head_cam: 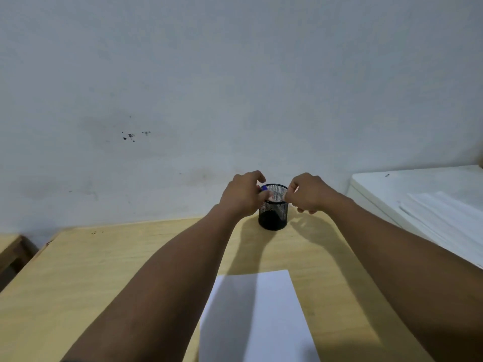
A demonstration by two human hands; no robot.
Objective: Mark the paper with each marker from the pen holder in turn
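A black mesh pen holder [273, 215] stands at the back of the wooden table [78, 270], close to the wall. Both hands hover over its rim. My left hand [241, 195] is closed on a marker [275, 195] with a blue end, whose pale body lies across the holder's mouth. My right hand [308, 193] pinches the other end of that marker at the holder's right rim. A blank white sheet of paper [258, 314] lies on the table nearer to me, between my forearms. The inside of the holder is hidden.
A white cabinet top [418, 184] with a stack of white sheets [444, 220] sits to the right of the table. A plain grey wall rises just behind the holder. A wooden piece [10, 252] shows at the far left.
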